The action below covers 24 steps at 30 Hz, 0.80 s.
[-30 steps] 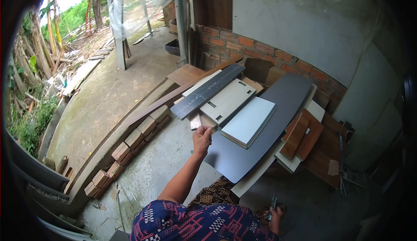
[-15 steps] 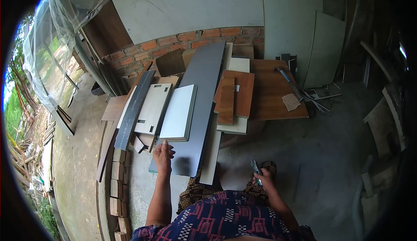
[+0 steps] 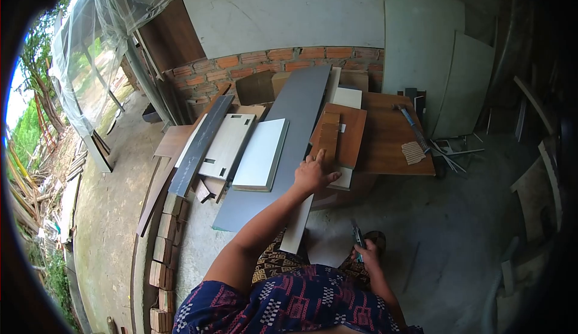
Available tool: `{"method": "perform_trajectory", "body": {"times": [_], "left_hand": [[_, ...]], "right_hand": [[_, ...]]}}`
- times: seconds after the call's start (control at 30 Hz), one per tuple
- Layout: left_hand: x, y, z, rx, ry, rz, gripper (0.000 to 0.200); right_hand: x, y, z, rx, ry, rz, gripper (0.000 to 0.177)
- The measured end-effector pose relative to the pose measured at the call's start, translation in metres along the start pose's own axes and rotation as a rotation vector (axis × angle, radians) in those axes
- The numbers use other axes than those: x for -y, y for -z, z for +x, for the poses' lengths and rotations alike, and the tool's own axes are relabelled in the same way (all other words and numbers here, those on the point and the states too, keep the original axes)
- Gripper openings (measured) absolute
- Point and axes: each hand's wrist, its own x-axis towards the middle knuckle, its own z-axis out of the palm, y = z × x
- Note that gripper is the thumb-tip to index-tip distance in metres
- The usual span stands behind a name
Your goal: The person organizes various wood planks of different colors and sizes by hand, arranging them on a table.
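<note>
My left hand [image 3: 313, 174] reaches across to the stacked boards, its thumb spread and its fingers at the near end of a narrow brown wood strip [image 3: 329, 134]. That strip lies on a reddish-brown board [image 3: 352, 134], which rests over pale boards. Low by my leg, my right hand [image 3: 368, 255] is closed around a slim teal-and-dark hand tool [image 3: 359, 235] that points up and away; its exact kind is too small to make out. Left of my left hand, a white board [image 3: 261, 153] lies on a long grey panel [image 3: 298, 117].
A hammer [image 3: 409, 120] and a piece of corrugated cardboard [image 3: 413, 152] lie on the brown tabletop [image 3: 385, 144]. Farther left are a pale board with cutouts [image 3: 227, 147] and a dark strip [image 3: 201, 144]. Stacked bricks [image 3: 163, 246] line the floor edge.
My left hand has moved right and forward, from the near edge of the white board to the brown wood strip. My right hand still holds the tool; the view has shifted slightly.
</note>
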Motion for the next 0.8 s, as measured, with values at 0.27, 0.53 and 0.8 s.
{"method": "perform_trajectory", "body": {"times": [0.27, 0.53, 0.8], "left_hand": [[0.004, -0.028, 0.027, -0.067, 0.077, -0.034, 0.077], [0.056, 0.008, 0.021, -0.162, -0.008, -0.929, 0.061], [0.149, 0.048, -0.007, -0.349, 0.12, -0.629, 0.057]], "right_hand": [[-0.003, 0.005, -0.002, -0.016, 0.026, 0.015, 0.016], [0.0, 0.002, 0.001, 0.0, -0.019, -0.006, 0.017], [0.005, -0.001, 0.002, 0.019, -0.017, -0.016, 0.017]]}}
